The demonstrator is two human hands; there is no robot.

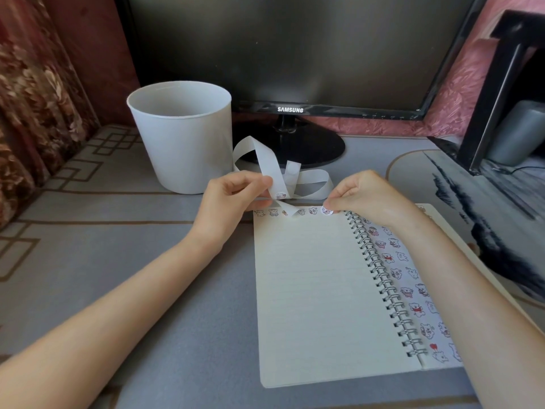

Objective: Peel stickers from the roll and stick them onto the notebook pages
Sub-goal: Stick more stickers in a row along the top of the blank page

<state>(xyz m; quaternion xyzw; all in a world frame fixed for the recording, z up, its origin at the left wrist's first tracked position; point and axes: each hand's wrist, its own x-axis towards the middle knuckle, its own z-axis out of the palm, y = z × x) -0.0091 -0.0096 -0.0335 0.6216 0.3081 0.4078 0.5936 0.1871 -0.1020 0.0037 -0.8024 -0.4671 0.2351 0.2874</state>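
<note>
Head view: your left hand (233,199) pinches the curling sticker strip (272,169) just above the open notebook (312,290). Your right hand (362,193) pinches a round sticker (326,211) at the page's top edge, beside a row of stickers (272,213). White bucket (182,137) behind.

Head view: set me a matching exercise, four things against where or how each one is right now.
1 strip
2 round sticker
3 bucket
4 monitor

A dark, at the back
B held by the right hand at the top edge of the page
C pinched by the left hand
D upright, empty as far as shown

Pairs: 1-C, 2-B, 3-D, 4-A
</note>
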